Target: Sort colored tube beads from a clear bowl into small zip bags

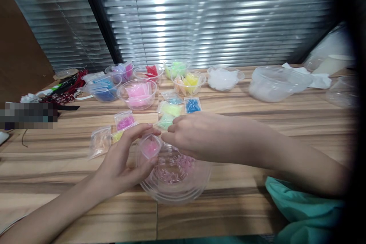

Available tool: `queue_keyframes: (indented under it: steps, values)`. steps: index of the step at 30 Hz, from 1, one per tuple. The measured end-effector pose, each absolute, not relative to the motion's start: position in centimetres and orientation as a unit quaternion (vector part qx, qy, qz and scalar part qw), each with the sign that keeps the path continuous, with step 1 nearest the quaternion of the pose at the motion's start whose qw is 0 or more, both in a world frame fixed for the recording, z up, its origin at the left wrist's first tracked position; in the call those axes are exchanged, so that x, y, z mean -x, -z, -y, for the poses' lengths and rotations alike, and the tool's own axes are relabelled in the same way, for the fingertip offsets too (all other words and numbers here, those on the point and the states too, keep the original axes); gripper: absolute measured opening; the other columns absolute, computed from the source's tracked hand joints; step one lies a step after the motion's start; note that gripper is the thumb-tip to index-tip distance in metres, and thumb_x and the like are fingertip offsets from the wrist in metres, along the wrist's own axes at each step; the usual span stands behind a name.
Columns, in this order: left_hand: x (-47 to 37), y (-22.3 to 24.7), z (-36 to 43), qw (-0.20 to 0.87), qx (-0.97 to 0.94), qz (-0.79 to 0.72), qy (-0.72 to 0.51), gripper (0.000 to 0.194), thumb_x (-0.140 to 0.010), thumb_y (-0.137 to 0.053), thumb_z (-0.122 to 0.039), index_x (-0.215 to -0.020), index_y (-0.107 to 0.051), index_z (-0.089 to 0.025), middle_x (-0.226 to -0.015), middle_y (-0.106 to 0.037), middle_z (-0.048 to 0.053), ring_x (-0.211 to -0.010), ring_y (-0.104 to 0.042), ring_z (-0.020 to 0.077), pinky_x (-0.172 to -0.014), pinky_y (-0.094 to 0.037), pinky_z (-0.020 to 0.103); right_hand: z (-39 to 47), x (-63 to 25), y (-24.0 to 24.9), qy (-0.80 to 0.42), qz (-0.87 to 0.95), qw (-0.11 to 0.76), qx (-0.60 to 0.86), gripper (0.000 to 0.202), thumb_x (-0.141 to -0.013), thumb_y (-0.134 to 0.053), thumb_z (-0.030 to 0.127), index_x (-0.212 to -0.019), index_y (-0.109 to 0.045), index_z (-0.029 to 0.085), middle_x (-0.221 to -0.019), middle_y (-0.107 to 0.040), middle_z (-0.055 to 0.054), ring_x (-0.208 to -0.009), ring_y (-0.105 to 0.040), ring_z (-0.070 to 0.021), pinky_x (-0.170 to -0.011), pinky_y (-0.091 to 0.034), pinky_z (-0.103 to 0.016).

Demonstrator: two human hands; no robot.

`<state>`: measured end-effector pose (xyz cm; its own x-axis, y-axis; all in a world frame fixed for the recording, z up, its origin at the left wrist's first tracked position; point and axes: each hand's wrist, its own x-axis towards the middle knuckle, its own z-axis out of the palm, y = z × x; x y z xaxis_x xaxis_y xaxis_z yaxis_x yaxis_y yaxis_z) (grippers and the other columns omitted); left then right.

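Observation:
My left hand [126, 160] grips a small clear zip bag [150, 148] with pink bits in it, its fingers and thumb on opposite edges. Just right of the bag, my right hand [185, 135] is closed, fingertips pointing down and left; what they pinch, if anything, is hidden. Beneath both hands stands a round clear plastic tub [177, 196] holding loose pale pink tube-like pieces [174, 171]. Small bags with blue beads [192, 105], pale yellow bits [170, 109], green bits [165, 122] and magenta bits [125, 122] lie just beyond my hands.
Along the back stand clear bowls of coloured bags, among them a pink one [137, 99] and a blue one [104, 89]. A bowl of white material [224, 80] and stacked clear tubs [270, 85] are at right. A bag of orange bits [100, 143] lies left, near tangled cords [68, 89].

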<state>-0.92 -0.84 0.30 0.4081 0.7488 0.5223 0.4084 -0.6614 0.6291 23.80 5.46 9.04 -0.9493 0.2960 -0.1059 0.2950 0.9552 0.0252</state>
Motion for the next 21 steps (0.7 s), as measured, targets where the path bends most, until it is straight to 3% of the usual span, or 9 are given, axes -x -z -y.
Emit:
queue_keyframes:
  steps: [4,8,14,21]
  values:
    - [1.1,0.1,0.8,0.194,-0.806,-0.369,-0.421,0.076,-0.09,-0.073,-0.012,-0.154,-0.038,-0.034,-0.14,-0.062,0.002,-0.128,-0.06,0.0151,-0.111,-0.047,0.024,-5.3,-23.4,-9.9,-0.066,-0.987,0.009,-0.144,0.02,-0.094,-0.052,-0.003,-0.095,-0.064,0.013,-0.083,-0.065,-0.003,-0.066,-0.051,-0.0136,-0.055,-0.025,-0.031]
    - [1.2,0.3,0.8,0.195,-0.804,-0.365,-0.427,0.079,-0.09,-0.073,-0.013,-0.156,-0.036,-0.036,-0.14,-0.062,0.002,-0.129,-0.061,0.0165,-0.112,-0.048,0.027,-5.2,-22.8,-10.6,-0.03,-0.987,-0.036,-0.157,0.018,-0.098,-0.05,0.001,-0.093,-0.062,0.013,-0.086,-0.062,-0.004,-0.072,-0.052,-0.0148,-0.057,-0.028,-0.03]
    - [1.3,0.6,0.7,0.185,-0.802,-0.366,-0.434,0.08,-0.089,-0.075,-0.016,-0.156,-0.037,-0.037,-0.141,-0.059,0.002,-0.128,-0.059,0.0185,-0.11,-0.05,0.03,-4.9,-22.7,-10.8,0.002,-0.988,-0.08,-0.13,0.025,-0.099,-0.051,0.001,-0.119,-0.064,0.008,-0.096,-0.063,-0.007,-0.082,-0.056,-0.0185,-0.066,-0.037,-0.032]
    - [1.5,0.8,0.9,0.189,-0.799,-0.379,-0.426,0.078,-0.089,-0.074,-0.017,-0.155,-0.038,-0.037,-0.141,-0.059,0.003,-0.127,-0.059,0.0213,-0.108,-0.051,0.035,-5.1,-22.8,-10.0,-0.01,-0.988,-0.127,-0.087,0.032,-0.097,-0.052,-0.003,-0.125,-0.065,0.004,-0.101,-0.064,-0.007,-0.086,-0.055,-0.0189,-0.069,-0.04,-0.033]
